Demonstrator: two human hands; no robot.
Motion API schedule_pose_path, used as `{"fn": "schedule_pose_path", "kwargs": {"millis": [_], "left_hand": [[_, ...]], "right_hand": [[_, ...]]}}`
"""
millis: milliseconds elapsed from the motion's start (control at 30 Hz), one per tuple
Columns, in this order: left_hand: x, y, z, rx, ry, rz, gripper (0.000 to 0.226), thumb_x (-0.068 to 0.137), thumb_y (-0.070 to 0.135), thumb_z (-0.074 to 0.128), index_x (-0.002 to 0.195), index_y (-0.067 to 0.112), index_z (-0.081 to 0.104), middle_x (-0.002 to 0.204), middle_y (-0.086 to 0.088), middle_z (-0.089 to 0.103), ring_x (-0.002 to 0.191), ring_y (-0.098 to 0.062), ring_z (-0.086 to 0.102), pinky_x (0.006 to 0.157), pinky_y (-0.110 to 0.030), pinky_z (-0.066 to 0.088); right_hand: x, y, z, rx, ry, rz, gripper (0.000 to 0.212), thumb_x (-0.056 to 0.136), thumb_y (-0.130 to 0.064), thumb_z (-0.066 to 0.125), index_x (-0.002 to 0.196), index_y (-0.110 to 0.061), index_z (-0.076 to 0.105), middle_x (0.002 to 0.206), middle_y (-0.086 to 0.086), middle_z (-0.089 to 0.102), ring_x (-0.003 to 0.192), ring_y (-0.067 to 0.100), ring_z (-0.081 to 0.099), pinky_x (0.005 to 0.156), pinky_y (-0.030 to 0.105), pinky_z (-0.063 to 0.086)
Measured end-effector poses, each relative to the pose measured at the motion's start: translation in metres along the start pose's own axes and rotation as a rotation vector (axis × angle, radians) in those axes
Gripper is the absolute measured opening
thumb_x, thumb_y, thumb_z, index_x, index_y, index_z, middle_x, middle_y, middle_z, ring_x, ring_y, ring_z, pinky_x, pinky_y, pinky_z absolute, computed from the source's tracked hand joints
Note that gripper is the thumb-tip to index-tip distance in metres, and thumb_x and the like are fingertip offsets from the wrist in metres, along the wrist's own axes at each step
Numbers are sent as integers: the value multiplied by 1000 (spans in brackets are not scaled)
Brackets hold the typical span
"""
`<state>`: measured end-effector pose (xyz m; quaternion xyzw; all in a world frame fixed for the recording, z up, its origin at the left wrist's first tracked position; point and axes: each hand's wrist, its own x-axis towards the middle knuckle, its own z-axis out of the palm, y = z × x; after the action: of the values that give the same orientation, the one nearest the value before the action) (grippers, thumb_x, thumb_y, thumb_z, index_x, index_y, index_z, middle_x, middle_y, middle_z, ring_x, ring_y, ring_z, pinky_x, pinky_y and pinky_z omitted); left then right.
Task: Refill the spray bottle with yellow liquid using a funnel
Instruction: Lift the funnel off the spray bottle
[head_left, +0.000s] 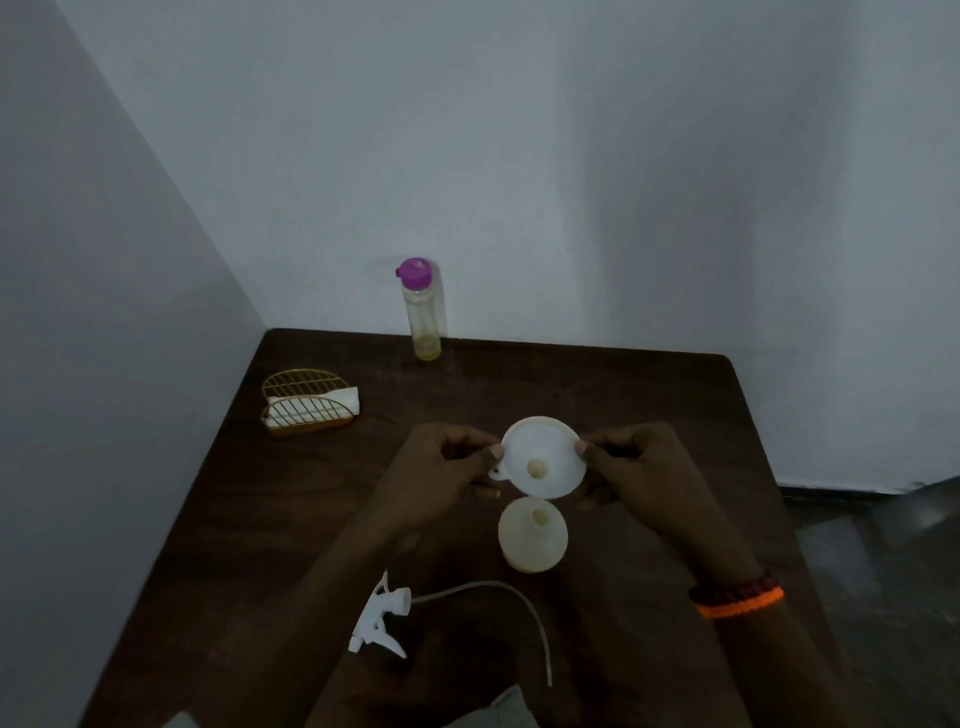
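A white funnel (543, 457) hangs above the table, seen from above with its spout hole in the middle. My left hand (447, 467) pinches its left rim and my right hand (639, 467) pinches its right rim. Just nearer me stands the open spray bottle (532, 535), uncapped, with yellowish liquid showing inside. Its white trigger head (382, 618) with a long dip tube lies on the table at the front left. A clear bottle with a purple cap (422, 312) stands at the table's far edge, a little yellow liquid at its bottom.
A gold wire napkin holder (306, 405) with white napkins sits at the table's back left. The dark wooden table (649, 395) stands in a corner, with walls behind and to the left. Floor shows to the right.
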<state>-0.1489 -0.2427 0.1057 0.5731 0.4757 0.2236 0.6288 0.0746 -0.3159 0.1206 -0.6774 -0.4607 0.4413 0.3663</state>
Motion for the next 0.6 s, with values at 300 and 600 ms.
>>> {"fn": "schedule_pose_path", "kwargs": {"millis": [300, 600], "left_hand": [[93, -1, -42, 431, 97, 189, 10, 89, 21, 71, 97, 27, 74, 92, 14, 72, 87, 4, 66, 77, -14, 49], [202, -55, -66, 598, 340, 137, 16, 84, 17, 76, 100, 18, 76, 105, 0, 71, 94, -7, 64, 67, -2, 38]], "right_hand": [[111, -6, 1, -52, -33, -102, 24, 91, -14, 68, 114, -11, 73, 98, 5, 75, 80, 19, 74, 64, 30, 63], [232, 32, 40, -92, 3, -88, 21, 87, -8, 70, 106, -11, 78, 89, 8, 78, 77, 25, 75, 66, 40, 64]]}}
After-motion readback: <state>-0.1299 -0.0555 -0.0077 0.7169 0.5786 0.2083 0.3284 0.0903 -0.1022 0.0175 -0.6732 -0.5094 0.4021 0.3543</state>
